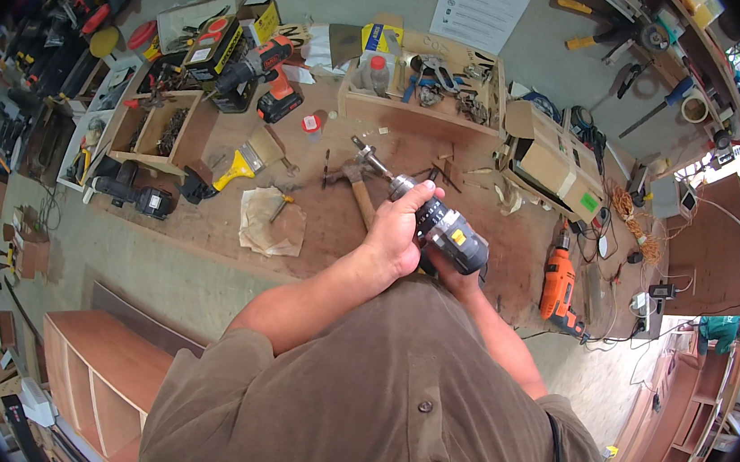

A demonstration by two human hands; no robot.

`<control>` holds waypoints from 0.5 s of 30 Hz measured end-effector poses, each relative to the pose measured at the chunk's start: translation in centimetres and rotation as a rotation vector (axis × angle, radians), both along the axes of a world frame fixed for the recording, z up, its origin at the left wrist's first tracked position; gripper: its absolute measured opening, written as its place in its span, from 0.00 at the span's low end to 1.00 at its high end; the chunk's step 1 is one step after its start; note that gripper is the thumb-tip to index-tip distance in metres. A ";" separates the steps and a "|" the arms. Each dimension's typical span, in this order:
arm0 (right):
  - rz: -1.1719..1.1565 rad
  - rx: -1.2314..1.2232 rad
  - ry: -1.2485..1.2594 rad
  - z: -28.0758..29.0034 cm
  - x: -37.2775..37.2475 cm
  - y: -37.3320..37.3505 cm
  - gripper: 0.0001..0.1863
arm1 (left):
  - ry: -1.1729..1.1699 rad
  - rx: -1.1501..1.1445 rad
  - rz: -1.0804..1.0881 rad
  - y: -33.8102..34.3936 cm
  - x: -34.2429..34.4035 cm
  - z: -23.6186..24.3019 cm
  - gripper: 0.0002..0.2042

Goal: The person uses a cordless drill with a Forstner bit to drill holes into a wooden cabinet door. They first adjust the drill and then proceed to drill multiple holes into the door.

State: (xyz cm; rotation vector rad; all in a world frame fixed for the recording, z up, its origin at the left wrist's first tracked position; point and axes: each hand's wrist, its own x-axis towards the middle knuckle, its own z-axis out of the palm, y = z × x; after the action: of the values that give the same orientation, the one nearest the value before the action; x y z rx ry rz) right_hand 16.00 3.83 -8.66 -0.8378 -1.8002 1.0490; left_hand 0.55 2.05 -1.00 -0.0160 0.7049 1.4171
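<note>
A grey and black cordless drill is held in front of my chest, above the workbench. Its nose points to the far left, with a metal bit or attachment fitted in the chuck. My left hand is closed round the front of the drill near the chuck, thumb on top. Beneath the body, my right hand grips the handle; most of its fingers are hidden by the drill. Just left of the chuck lies a hammer with a wooden handle.
A yellow-handled brush and crumpled paper lie left on the workbench. An orange corded drill lies right, near a cardboard box and tangled cords. Behind are a wooden tray of hardware and another cordless drill.
</note>
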 end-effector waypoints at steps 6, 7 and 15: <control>0.316 -0.148 -0.105 4.1 0.1 0.4 0.23 | 0.137 0.103 -0.059 -0.8 -1.0 1.6 0.08; 0.335 -0.156 -0.096 4.1 0.0 0.3 0.22 | 0.165 0.125 -0.087 -0.8 -1.1 1.9 0.08; 0.363 0.003 -0.053 2.2 -0.2 0.2 0.17 | 0.144 0.069 -0.089 -0.7 -1.5 0.8 0.09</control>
State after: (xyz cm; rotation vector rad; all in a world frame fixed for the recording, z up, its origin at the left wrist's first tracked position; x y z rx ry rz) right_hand 15.76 4.08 -6.46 -0.5505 -2.0469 1.2602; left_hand -0.93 1.34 -0.22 0.1715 0.7653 1.3656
